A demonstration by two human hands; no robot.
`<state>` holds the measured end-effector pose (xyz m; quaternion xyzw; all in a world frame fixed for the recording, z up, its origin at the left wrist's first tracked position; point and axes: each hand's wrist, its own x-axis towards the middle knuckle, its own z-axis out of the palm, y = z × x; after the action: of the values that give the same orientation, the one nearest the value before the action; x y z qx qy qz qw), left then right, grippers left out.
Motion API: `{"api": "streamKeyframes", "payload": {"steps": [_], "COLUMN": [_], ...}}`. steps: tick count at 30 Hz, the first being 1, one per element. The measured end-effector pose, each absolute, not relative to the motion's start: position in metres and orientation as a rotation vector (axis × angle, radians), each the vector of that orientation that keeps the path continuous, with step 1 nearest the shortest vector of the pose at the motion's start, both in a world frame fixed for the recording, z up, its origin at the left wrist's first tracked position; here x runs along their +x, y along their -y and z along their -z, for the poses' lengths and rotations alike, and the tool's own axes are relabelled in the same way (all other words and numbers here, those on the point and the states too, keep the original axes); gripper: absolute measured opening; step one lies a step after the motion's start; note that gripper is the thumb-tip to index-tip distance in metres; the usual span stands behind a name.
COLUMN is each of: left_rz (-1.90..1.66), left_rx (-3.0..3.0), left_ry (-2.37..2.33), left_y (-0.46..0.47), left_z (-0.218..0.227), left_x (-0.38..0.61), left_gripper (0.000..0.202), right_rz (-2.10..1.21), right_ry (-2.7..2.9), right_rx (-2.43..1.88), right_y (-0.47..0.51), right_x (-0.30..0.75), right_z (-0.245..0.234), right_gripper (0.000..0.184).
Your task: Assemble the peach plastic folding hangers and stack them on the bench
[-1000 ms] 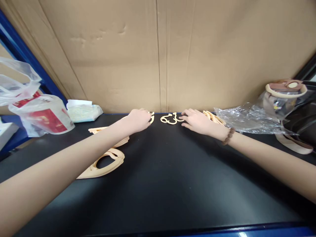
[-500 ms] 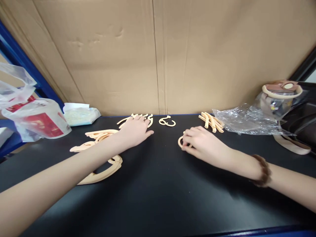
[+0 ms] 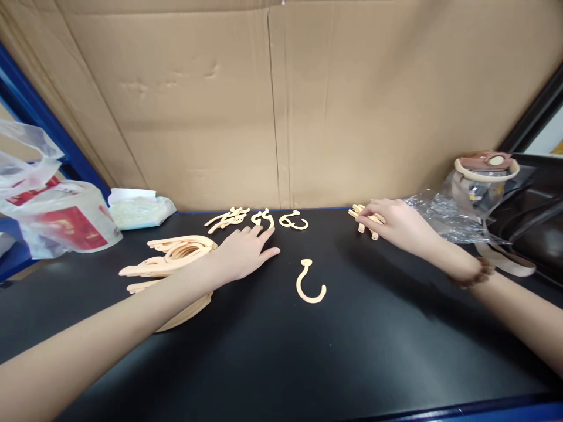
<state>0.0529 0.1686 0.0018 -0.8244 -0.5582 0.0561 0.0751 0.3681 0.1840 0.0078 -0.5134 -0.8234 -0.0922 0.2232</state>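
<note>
Left hand [image 3: 246,253] flat on bench [image 3: 281,363], fingers spread, just left of lone hook [image 3: 310,283]; right hand [image 3: 396,225] beyond hook, rightward, fingers curled over stick bundle [image 3: 354,212], grip unclear.

Right grip [image 3: 398,224] covering half the stick bundle [image 3: 361,218], its hold unclear, left forearm [image 3: 132,316] hiding part of the wooden cutouts [image 3: 176,251], plastic bag [image 3: 65,225] cut by the left edge
</note>
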Motion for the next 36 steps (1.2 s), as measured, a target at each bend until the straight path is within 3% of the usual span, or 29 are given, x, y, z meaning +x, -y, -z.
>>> {"api": "streamKeyframes", "payload": {"steps": [8, 16, 24, 29, 36], "left_rz": [-0.113, -0.118, -0.107, 0.029, 0.236], "left_rx": [-2.374, -2.277, -2.461, -2.484, -2.793], "left_ry": [1.73, 1.782, 1.728, 1.714, 1.539], "left_y": [-0.173, -0.119, -0.067, -0.074, -0.074], "left_z": [0.0, 0.001, -0.009, 0.002, 0.02], "left_x": [0.067, 0.087, 0.109, 0.109, 0.102], "left_gripper": [0.055, 0.055, 0.029, 0.035, 0.043], "right_rz": [0.258, 0.391, 0.77, 0.92, 1.014], "right_ry": [2.188, 2.077, 2.224, 2.235, 2.276], "right_rx": [-1.634, -1.812, -1.784, -1.793, -1.806], "right_y": [-0.185, -0.187, -0.19, -0.189, -0.188], "right_x": [0.371, 0.377, 0.376, 0.368, 0.361], "right_z": [-0.004, -0.002, 0.012, 0.027, 0.031], "right_gripper": [0.033, 0.03, 0.034, 0.046, 0.03]}}
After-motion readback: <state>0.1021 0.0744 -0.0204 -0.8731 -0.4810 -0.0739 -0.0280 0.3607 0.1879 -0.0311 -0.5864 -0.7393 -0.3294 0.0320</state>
